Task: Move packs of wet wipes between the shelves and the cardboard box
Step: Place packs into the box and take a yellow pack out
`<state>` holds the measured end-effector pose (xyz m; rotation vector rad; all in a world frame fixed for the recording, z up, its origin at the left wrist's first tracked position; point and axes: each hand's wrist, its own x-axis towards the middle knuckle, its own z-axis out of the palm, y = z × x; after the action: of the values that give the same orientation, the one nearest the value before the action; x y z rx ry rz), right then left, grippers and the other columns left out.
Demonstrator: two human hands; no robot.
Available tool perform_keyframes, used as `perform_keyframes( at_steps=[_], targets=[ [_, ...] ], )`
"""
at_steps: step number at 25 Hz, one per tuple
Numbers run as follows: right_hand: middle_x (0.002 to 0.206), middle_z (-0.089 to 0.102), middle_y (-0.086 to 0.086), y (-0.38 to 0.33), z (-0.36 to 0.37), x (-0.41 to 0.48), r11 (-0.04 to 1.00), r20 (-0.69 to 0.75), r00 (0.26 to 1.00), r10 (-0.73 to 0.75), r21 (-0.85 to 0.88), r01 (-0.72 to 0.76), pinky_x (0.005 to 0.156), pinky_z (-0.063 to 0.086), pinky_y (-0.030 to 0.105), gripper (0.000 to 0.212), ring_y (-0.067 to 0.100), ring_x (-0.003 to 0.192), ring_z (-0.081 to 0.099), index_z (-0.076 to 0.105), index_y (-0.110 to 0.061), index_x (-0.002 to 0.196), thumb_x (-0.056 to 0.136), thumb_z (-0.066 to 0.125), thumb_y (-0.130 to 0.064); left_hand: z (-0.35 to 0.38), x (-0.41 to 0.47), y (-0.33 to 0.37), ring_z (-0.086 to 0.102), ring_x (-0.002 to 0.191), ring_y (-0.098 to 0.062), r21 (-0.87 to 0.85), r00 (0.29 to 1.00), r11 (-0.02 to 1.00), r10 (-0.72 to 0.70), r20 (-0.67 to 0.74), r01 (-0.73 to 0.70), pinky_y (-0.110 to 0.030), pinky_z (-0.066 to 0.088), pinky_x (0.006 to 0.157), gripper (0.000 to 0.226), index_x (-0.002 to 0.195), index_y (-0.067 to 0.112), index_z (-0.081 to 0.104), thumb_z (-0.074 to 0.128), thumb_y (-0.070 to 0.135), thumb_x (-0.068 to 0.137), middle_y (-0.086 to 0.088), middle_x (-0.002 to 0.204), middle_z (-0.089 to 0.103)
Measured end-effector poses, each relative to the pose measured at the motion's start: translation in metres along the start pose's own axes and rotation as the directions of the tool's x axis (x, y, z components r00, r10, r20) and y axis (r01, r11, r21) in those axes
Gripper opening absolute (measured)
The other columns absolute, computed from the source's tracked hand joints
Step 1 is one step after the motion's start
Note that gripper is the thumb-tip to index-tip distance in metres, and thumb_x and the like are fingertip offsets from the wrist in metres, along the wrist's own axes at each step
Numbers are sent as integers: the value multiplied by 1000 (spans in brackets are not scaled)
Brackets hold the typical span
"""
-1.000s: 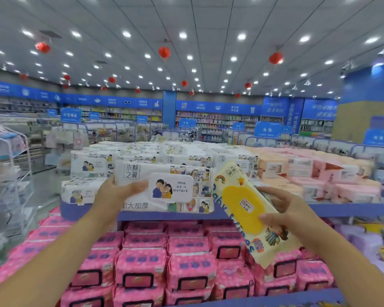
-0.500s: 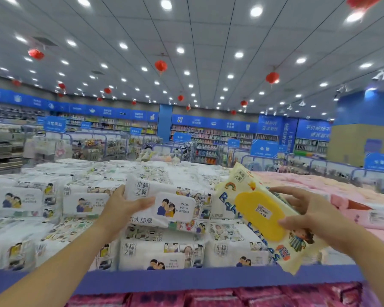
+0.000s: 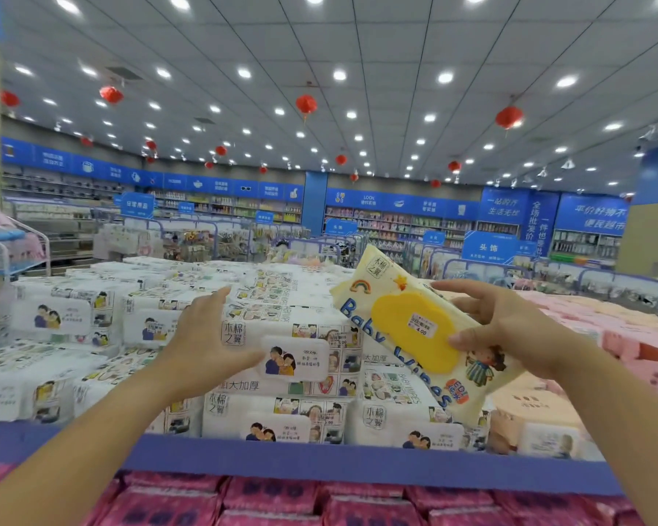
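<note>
On the top shelf (image 3: pixel 358 455), the white pack (image 3: pixel 293 354) had come down from mid-air onto the stacked packs (image 3: pixel 274 419), with the left hand (image 3: pixel 202 343) still clasped round its left end. The right hand (image 3: pixel 509 328) pinched the yellow pack (image 3: pixel 407 336), tilted and held up just beside it, and that pack probably goes on the shelf next.

Super bright in here, all of it from rows of round ceiling lights (image 3: pixel 339 74) that blow out into pure white blobs. The light is flat and even, with only a soft dark band under the blue shelf edge (image 3: pixel 358 465). The white pack (image 3: pixel 312 328) held in the left hand (image 3: pixel 206 347) looks washed out, and that hand is a bit smeared. The yellow pack (image 3: pixel 411 332) in the right hand (image 3: pixel 509 328) is sharper, and you can read its price sticker. The wide lens bends the ceiling lines toward the sides. The far shelves are mush, and the near pink packs (image 3: pixel 282 503) are blurry.
</note>
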<state>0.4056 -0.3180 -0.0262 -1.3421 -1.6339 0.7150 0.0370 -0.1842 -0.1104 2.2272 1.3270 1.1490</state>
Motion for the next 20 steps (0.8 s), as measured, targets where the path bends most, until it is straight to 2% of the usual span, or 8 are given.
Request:
perform_keyframes(
  at_steps=[2, 4, 8, 12, 14, 16, 18, 20],
  targets=[
    [117, 75, 10, -4, 3, 2, 1000, 37, 999, -19, 18, 19, 70, 63, 47, 84, 38, 97, 74, 53, -23, 139, 65, 82, 4, 0, -15, 39, 25, 139, -2, -105, 965, 964, 234, -118, -246, -34, 27, 112, 92, 150, 41, 26, 65, 68, 70, 24, 148, 28],
    [120, 73, 13, -9, 4, -1, 1000, 83, 996, -15, 20, 14, 73, 63, 48, 83, 39, 101, 73, 51, -21, 140, 65, 77, 2, 5, -12, 81, 32, 134, 3, -297, 955, 908, 288, -69, -295, -29, 31, 107, 90, 146, 46, 30, 63, 72, 66, 31, 144, 31],
    [128, 69, 17, -17, 5, -29, 999, 173, 984, 45, -34, -40, 83, 60, 52, 77, 41, 109, 69, 49, -14, 140, 70, 74, 5, 17, 12, 124, 70, 103, -5, -456, 942, 872, 283, 178, -176, -29, 57, 83, 104, 144, 41, 42, 79, 74, 51, 13, 131, 64],
    [134, 64, 18, -14, -13, -83, 983, 93, 983, 155, -115, -144, 88, 58, 49, 74, 37, 116, 67, 52, -14, 137, 69, 78, -1, 61, 6, 139, 75, 86, -14, -666, 840, 746, 373, 395, -18, -29, 61, 72, 103, 125, 47, 53, 95, 58, 32, 3, 94, 77],
    [133, 62, 23, -11, -23, -113, 966, 18, 976, 215, -152, -210, 94, 55, 55, 73, 39, 117, 65, 54, -16, 136, 68, 79, -5, 91, -4, 158, 76, 80, -16, -726, 784, 683, 407, 468, 78, -25, 60, 68, 107, 123, 39, 57, 100, 54, 26, 2, 86, 77],
    [134, 64, 14, -10, -35, -144, 940, -57, 961, 270, -199, -276, 101, 52, 53, 72, 31, 120, 65, 57, -25, 132, 66, 83, -16, 124, -15, 178, 77, 77, -19, -770, 738, 605, 422, 526, 203, -25, 60, 61, 104, 118, 26, 61, 101, 49, 25, -2, 87, 79],
    [134, 65, -2, -7, -53, -183, 901, -166, 935, 314, -258, -349, 100, 53, 41, 68, 14, 117, 66, 58, -34, 129, 67, 85, -32, 153, -38, 199, 78, 78, -29, -777, 693, 521, 412, 592, 354, -33, 62, 57, 90, 110, 14, 67, 103, 39, 32, -13, 95, 79],
    [133, 64, -9, 0, -70, -227, 866, -296, 892, 341, -271, -421, 88, 57, 26, 59, 1, 107, 68, 57, -38, 130, 77, 82, -48, 177, -67, 219, 78, 81, -35, -770, 675, 435, 389, 628, 466, -40, 64, 60, 56, 109, 6, 69, 92, 22, 60, -21, 102, 77]
  ],
)
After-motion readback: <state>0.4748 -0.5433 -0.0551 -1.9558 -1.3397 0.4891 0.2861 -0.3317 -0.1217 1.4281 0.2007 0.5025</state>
